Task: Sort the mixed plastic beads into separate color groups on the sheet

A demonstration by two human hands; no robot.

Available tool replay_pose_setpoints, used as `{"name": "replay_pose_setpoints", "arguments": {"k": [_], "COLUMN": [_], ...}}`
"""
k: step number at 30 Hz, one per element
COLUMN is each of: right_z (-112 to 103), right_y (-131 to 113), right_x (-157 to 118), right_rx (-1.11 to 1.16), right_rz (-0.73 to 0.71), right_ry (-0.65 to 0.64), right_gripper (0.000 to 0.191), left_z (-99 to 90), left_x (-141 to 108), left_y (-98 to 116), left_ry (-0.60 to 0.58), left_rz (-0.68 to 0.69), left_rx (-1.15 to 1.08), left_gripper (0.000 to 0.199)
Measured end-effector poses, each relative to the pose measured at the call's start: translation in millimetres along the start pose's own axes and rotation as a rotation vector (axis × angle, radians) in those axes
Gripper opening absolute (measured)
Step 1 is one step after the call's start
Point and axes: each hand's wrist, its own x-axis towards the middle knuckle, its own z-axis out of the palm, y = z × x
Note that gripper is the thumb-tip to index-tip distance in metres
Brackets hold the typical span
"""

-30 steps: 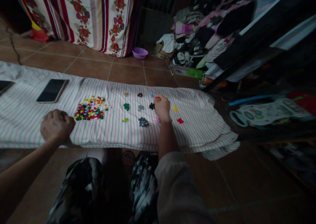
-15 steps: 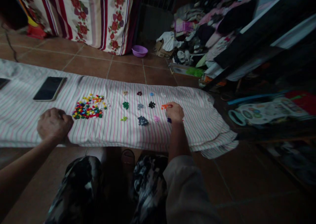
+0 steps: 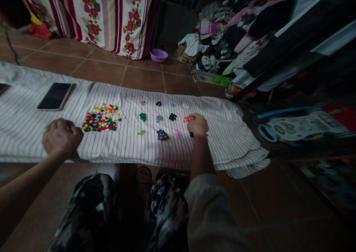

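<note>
My right hand (image 3: 198,125) is closed in a pinch, its fingertips at a small group of orange pieces (image 3: 185,119), the nearest of which it grips. Curled on the striped cloth, my left hand (image 3: 62,136) lies just left of a mixed pile of tiny coloured pieces (image 3: 101,119); whatever is inside its fingers is hidden. Single-colour groups sit in rows between the hands, among them green pieces (image 3: 142,116), black pieces (image 3: 172,116), dark grey pieces (image 3: 162,135) and pink pieces (image 3: 178,133). Purple pieces (image 3: 191,134) show partly behind my right wrist.
A phone (image 3: 56,96) lies on the striped cloth (image 3: 233,133) behind my left hand. Beyond it, a purple basin (image 3: 158,55) stands on the tiled floor near a floral curtain (image 3: 111,18). Heaped clothes (image 3: 222,33) and a toy-like white panel (image 3: 300,125) are at the right.
The view has shifted slightly. My right hand stays at the orange pieces with its fingers pinched, and my left hand keeps its place on the cloth.
</note>
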Motion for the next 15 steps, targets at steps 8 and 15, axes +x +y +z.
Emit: {"name": "replay_pose_setpoints", "arguments": {"k": [8, 15], "right_z": [-2, 0], "right_y": [-6, -37], "right_x": [-3, -10], "right_rx": [0.030, 0.072], "right_rz": [0.016, -0.090], "right_ry": [0.022, 0.103], "right_gripper": [0.031, 0.031], "left_z": [8.9, 14.1], "left_x": [1, 1], "left_y": [-6, -9], "left_ry": [0.070, 0.109], "left_rz": [0.040, 0.067], "left_rx": [-0.033, -0.052], "left_gripper": [0.030, 0.025]}}
